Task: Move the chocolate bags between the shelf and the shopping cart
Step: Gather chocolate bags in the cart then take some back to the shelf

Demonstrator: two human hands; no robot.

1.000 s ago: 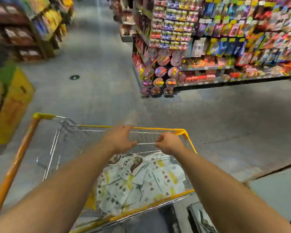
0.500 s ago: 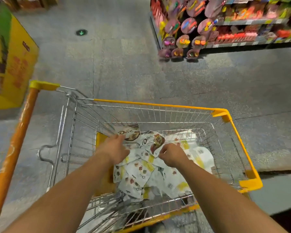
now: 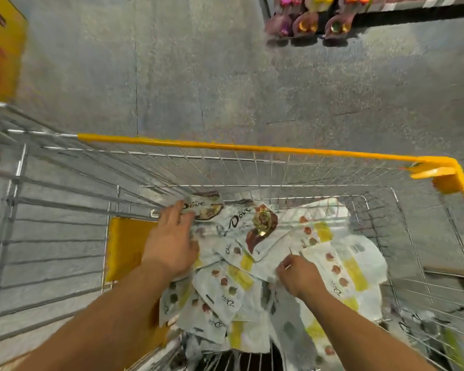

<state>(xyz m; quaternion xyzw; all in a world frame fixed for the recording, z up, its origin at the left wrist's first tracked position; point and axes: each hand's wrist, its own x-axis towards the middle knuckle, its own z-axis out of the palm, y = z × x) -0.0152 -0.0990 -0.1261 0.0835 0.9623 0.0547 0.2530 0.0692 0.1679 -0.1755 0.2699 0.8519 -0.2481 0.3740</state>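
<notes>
Here, left hand [image 3: 172, 242] fingers spread on chocolate bags [image 3: 241, 277], right hand [image 3: 298, 274] fingers pinching one bag's edge

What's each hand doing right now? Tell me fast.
Left hand: open, flat on the chocolate bags in the cart.
Right hand: closed, pinching a bag's edge.

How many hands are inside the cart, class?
2. The left hand lies open on the bags at the pile's left side; the right hand is curled on bags near its middle. No hand is hidden.
</notes>
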